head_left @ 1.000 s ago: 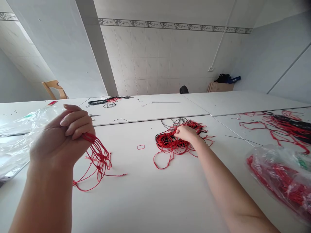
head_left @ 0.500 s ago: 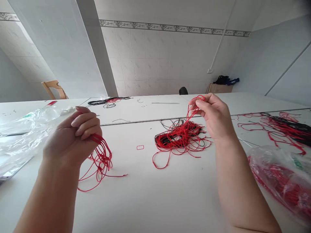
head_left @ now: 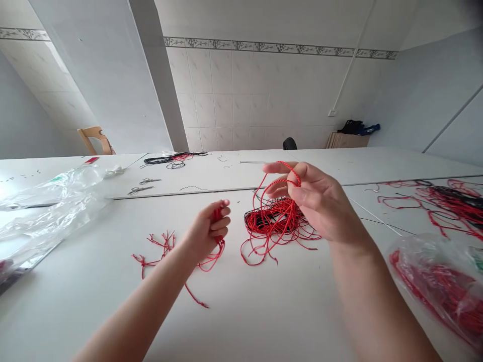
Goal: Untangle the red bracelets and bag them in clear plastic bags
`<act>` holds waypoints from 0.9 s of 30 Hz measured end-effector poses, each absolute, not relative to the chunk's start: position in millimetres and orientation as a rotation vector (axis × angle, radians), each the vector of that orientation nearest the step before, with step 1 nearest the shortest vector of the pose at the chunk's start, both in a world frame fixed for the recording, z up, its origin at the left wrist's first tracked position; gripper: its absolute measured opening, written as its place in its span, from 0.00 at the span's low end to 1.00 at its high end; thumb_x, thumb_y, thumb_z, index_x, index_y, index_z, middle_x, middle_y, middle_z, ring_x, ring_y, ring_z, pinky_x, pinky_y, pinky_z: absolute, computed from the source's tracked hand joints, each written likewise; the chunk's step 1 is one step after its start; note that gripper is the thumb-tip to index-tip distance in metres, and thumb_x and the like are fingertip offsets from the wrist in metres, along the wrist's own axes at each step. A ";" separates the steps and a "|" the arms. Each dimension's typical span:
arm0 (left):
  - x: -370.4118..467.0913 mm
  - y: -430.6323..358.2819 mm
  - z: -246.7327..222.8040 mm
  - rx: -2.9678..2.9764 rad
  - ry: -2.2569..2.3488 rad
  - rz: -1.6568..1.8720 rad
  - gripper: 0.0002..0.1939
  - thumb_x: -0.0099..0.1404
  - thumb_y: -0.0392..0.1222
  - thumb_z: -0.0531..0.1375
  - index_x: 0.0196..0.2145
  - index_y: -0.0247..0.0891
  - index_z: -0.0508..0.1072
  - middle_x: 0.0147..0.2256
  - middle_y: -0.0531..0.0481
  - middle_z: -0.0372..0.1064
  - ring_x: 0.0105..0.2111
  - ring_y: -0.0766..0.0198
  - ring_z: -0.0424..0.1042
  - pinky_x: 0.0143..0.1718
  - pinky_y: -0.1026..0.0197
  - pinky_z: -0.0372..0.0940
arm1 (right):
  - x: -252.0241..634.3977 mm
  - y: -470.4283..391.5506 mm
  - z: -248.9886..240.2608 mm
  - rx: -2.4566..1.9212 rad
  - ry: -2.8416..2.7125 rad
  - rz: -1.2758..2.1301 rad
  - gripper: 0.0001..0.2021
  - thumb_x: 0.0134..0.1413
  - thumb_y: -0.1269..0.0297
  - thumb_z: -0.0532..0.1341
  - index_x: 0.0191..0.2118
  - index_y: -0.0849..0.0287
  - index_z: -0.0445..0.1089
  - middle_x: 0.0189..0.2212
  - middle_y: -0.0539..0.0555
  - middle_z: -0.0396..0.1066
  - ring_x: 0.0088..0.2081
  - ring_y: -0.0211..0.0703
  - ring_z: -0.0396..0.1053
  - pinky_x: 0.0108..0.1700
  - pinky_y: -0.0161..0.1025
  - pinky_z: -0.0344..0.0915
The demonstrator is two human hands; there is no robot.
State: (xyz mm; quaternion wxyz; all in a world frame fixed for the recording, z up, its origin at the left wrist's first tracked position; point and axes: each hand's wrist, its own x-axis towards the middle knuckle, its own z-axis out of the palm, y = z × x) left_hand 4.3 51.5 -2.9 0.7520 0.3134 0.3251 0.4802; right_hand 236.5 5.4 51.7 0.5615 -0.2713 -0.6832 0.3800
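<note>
The left grip (head_left: 211,231) is closed in a fist around a bunch of red strings (head_left: 221,243). Loops hang just below its fingers, and knotted ends lie to its left and beneath the forearm on the white surface (head_left: 271,317).

The right grip (head_left: 319,203), raised and facing the left one, pinches a red string (head_left: 294,174) between thumb and fingers. This string bends over towards the left grip, and its lower strands hang in front of the pile of red and black strings (head_left: 258,218). Whether they are free of the pile cannot be told. The pile sits between the two grips, below and to the left of the right one.

Beyond the left grip, to its left, lie two pairs of scissors (head_left: 140,190), with a crumpled clear bag (head_left: 81,188) farther left. To the right of the right grip rests a clear bag of red strings (head_left: 445,286), with a red and black bundle (head_left: 458,198) behind it.
</note>
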 end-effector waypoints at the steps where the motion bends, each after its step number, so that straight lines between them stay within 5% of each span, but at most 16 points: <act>1: 8.4 51.8 -9.9 0.696 0.723 1.011 0.03 0.68 0.35 0.60 0.35 0.34 0.72 0.26 0.56 0.60 0.15 0.78 0.46 0.13 0.73 0.44 | 233.0 4.7 51.0 -0.630 -1.618 0.917 0.07 0.62 0.62 0.63 0.34 0.54 0.65 0.58 0.51 0.71 0.45 0.43 0.76 0.53 0.49 0.73; 5: 16.8 48.4 -25.4 0.741 0.747 0.797 0.09 0.70 0.41 0.61 0.40 0.30 0.77 0.32 0.47 0.66 0.18 0.76 0.50 0.14 0.72 0.46 | 226.0 7.4 48.1 -0.646 -1.644 0.932 0.09 0.62 0.59 0.63 0.33 0.54 0.64 0.60 0.54 0.70 0.49 0.47 0.75 0.51 0.49 0.74; 15: 7.8 44.4 -8.2 0.780 0.635 0.780 0.15 0.72 0.47 0.60 0.37 0.31 0.77 0.28 0.53 0.59 0.19 0.73 0.47 0.14 0.72 0.46 | 244.7 30.5 39.1 -0.831 -1.553 0.754 0.08 0.62 0.57 0.62 0.36 0.54 0.65 0.55 0.53 0.72 0.45 0.44 0.76 0.49 0.45 0.73; 27: -11.1 36.9 18.2 0.830 0.612 0.915 0.08 0.70 0.39 0.64 0.34 0.33 0.76 0.23 0.58 0.49 0.18 0.74 0.45 0.15 0.74 0.50 | 249.5 48.0 27.6 -1.098 -1.486 0.505 0.12 0.63 0.54 0.64 0.36 0.55 0.64 0.30 0.50 0.75 0.27 0.38 0.72 0.33 0.38 0.69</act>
